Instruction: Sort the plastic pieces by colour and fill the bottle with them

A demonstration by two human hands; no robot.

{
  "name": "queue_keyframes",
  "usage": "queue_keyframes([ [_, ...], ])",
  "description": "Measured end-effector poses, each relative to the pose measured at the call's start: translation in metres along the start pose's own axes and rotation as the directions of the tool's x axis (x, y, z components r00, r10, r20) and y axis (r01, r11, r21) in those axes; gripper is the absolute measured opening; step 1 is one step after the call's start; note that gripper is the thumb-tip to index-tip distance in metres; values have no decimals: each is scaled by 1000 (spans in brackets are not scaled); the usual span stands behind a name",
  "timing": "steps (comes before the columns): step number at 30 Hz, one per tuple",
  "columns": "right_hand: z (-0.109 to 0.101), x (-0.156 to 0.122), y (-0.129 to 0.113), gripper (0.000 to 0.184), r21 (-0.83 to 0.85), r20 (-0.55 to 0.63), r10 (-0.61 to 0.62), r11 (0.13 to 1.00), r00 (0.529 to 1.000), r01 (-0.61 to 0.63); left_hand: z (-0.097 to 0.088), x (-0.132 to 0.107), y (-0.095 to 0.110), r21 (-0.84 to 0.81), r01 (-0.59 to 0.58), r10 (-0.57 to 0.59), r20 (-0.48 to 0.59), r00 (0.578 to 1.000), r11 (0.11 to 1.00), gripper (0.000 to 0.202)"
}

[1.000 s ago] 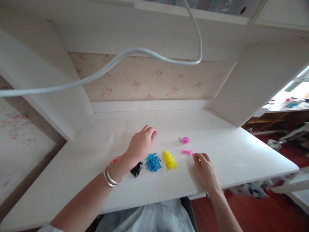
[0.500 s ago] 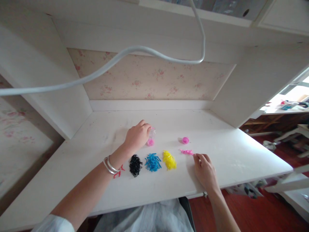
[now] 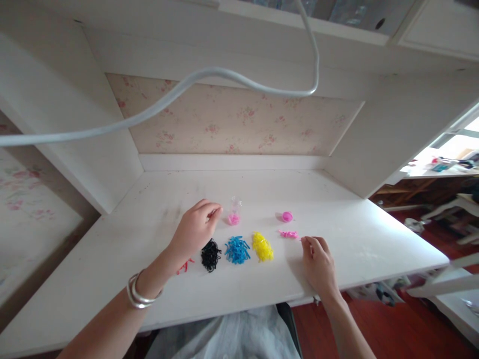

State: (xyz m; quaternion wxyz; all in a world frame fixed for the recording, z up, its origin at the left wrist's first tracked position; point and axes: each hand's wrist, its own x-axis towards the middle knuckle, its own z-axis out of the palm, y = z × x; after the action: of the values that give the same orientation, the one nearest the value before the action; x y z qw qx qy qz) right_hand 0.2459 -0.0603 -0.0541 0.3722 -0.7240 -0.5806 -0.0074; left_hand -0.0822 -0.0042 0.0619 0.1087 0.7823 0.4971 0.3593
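Note:
My left hand (image 3: 196, 227) hovers above the desk, just left of a small clear container (image 3: 235, 203) with pink bits (image 3: 234, 219) at its bottom. Thumb and fingers are pinched together; anything between them is hidden. At the right, my right hand (image 3: 317, 262) rests on the desk with curled fingers, a tiny pink band at its fingertips. Beside it lies a small row of pink rubber bands (image 3: 288, 234). Leftward come piles of yellow bands (image 3: 262, 247), blue bands (image 3: 237, 250) and black bands (image 3: 211, 255). A few red bands (image 3: 184, 266) lie partly behind my left wrist.
A round pink piece (image 3: 287, 217) sits behind the pink bands. Everything lies on a white desk (image 3: 239, 289) with side panels and a shelf overhead. A thick white cable (image 3: 209, 74) crosses the upper view. A window ledge (image 3: 441, 172) with clutter is far right.
My left hand has drawn back from the clear container, leftward and nearer to me. The container stays in place. My right hand has barely moved.

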Motion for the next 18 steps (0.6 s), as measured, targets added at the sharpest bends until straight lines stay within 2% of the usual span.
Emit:
queue_keyframes([
  [4,-2,5,-9,36,64,-55,-28,997,998,31,3,-56,4,-172,165,-143,135,981,971,29],
  [7,-3,15,-21,37,81,-91,-42,995,995,49,14,-94,3,-268,264,-196,257,947,927,31],
  [9,-3,23,-30,38,99,-94,-53,993,994,62,21,-111,2,-313,311,-208,322,924,897,34],
  [13,-4,39,-55,36,194,-55,-79,977,995,88,27,-119,-1,-347,354,-209,392,896,868,37],
  [18,0,57,-99,35,299,-12,-177,939,984,173,27,-114,-6,-329,356,-217,391,894,875,36],
])
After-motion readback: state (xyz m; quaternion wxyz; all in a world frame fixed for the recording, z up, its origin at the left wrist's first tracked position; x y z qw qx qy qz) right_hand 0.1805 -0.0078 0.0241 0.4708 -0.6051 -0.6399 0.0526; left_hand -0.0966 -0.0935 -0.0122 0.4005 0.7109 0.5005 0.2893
